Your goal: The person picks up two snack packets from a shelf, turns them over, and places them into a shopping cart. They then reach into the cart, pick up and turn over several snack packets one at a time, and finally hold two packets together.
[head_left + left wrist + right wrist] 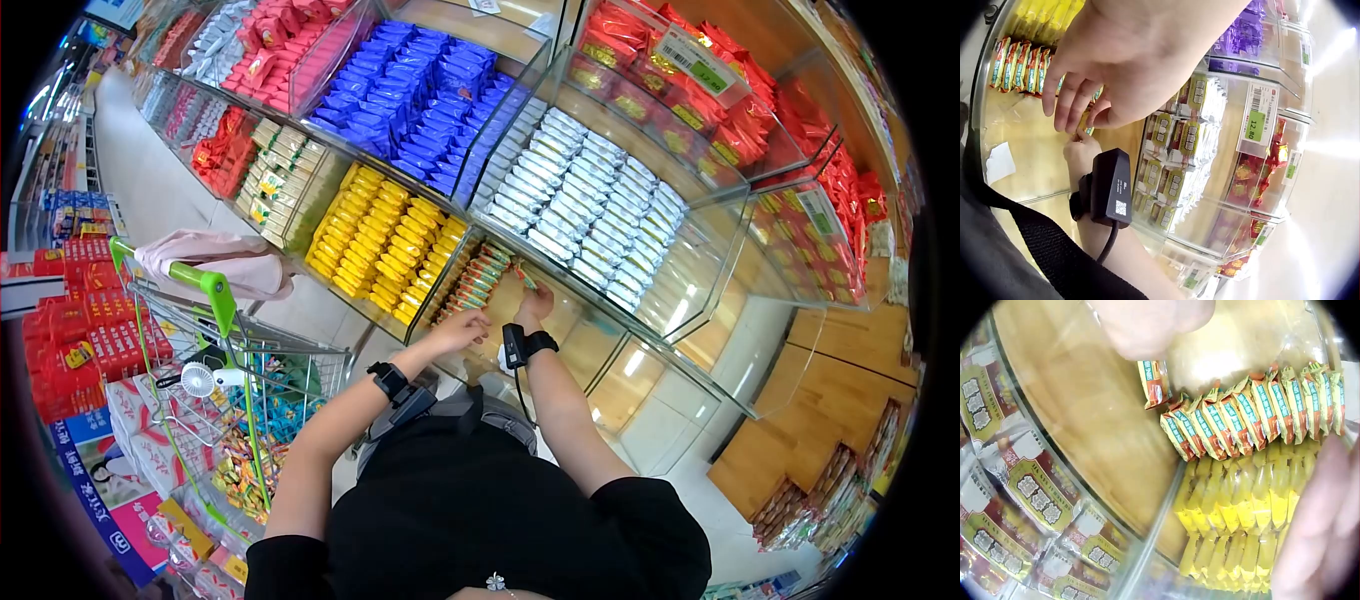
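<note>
My right hand (537,303) pinches one small snack packet (1152,381) in orange, cream and green at the end of a row. The matching snack packets (1247,415) stand on edge side by side along one wall of a clear bin (560,330). Over the near side of that bin hangs my left hand (462,330), its fingers loosely bent with nothing in them. In the left wrist view, the left hand (1122,59) overlaps part of the row and the fingertips of the right hand (1080,150).
Yellow packets (375,240) fill the neighbouring bin behind a clear divider. Silver-white packets (585,200) and blue packets (410,95) lie in bins farther back. A shopping cart (215,300) with a pink cloth stands at the left. A white paper scrap (1000,164) lies in the bin.
</note>
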Tool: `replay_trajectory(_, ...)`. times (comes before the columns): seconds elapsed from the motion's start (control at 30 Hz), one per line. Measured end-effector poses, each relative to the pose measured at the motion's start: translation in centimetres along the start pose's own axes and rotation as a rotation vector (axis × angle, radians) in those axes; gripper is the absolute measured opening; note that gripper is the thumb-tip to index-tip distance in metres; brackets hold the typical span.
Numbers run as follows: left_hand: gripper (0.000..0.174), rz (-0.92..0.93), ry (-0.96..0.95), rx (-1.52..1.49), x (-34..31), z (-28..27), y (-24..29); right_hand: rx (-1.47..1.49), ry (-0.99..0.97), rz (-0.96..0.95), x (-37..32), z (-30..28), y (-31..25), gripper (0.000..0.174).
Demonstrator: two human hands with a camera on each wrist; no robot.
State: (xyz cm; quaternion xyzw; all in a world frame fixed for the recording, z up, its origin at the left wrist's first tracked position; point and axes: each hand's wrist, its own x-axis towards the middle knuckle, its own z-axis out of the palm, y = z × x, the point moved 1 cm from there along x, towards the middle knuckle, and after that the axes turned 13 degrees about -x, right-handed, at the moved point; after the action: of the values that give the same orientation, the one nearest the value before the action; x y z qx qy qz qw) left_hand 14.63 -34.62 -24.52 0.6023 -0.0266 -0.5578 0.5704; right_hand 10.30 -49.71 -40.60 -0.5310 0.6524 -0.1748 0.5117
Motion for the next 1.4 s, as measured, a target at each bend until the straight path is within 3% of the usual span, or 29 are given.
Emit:
replay_trajectory(0.17,0.021,-0.04,-0.004,-0.045,-0.9,-0.4,0.3,0.058,0.009,0.02,0.6,0.6,0.6,0.034)
replay_trajectory(0.47,0.021,-0.057,-0.011,-0.084,-1.7,-1.2,0.7,0.192,-0.205,0.077,2.6,1.5,2.4,0.041)
replay_trajectory(0.63,0.021,-0.076,0.031,-0.1,-2.6,-1.2,1.7,0.427,-0.265,0.233,1.4,0.4,0.4,0.039)
replay_trajectory(0.97,0.023,0.033,0.046,-0.124,-3.9,-2.1,1.5,0.32,-0.476,0.204,2.1,-0.9,1.3,0.043)
replay_trajectory(1.03,0.025,0.048,0.01,-0.039,-4.7,-1.8,1.8,0.453,-0.553,0.278,3.3,-0.8,2.9,0.042)
replay_trajectory(1.1,0.026,0.067,-0.044,-0.023,-5.8,-1.4,2.3,0.372,-0.555,0.176,3.8,-1.0,3.4,0.038)
replay_trajectory(1.17,0.027,0.085,-0.098,-0.004,-6.6,-1.2,2.3,0.293,-0.554,0.073,3.7,-0.9,2.8,0.034)
replay_trajectory(1.23,0.029,0.1,-0.158,0.035,-7.2,-1.2,2.1,0.326,-0.554,0.369,2.1,-1.9,-0.2,0.03)
replay_trajectory(1.3,0.026,0.128,-0.147,-0.011,-8.0,-1.3,2.1,0.317,-0.588,0.336,0.6,-2.4,-2.3,0.023)
replay_trajectory(1.37,0.021,0.19,-0.225,0.086,-8.9,-1.6,2.3,0.089,-0.97,0.226,-4.7,-4.8,-8.4,0.017)
replay_trajectory(1.4,0.016,0.225,-0.209,0.017,-9.3,-1.5,2.1,0.031,-1.045,0.152,-6.9,-5.6,-10.6,0.012)
